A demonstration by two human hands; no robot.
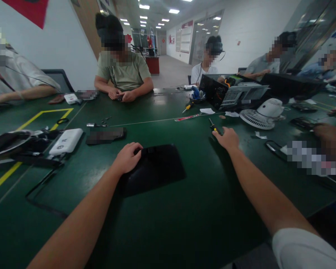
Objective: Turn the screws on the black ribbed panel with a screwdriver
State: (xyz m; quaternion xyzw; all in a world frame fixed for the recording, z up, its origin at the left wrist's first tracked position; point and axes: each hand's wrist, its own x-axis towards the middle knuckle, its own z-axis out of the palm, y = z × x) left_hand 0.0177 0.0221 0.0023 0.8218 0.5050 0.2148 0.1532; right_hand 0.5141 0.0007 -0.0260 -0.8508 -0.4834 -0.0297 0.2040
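A flat black tablet-like device (156, 166) lies on the green table (184, 224) in front of me. My left hand (127, 157) rests on its left edge with fingers curled over the edge, gripping it. My right hand (226, 138) reaches forward to the right, its fingers closed around the handle of a small black-and-yellow screwdriver (213, 127) lying on the table.
A white power bank (66, 141), black cables and a black case sit at the left. A white fan (264, 114), an opened black machine (229, 93), another screwdriver (187, 108) and paper scraps lie ahead right. Several people sit around the table.
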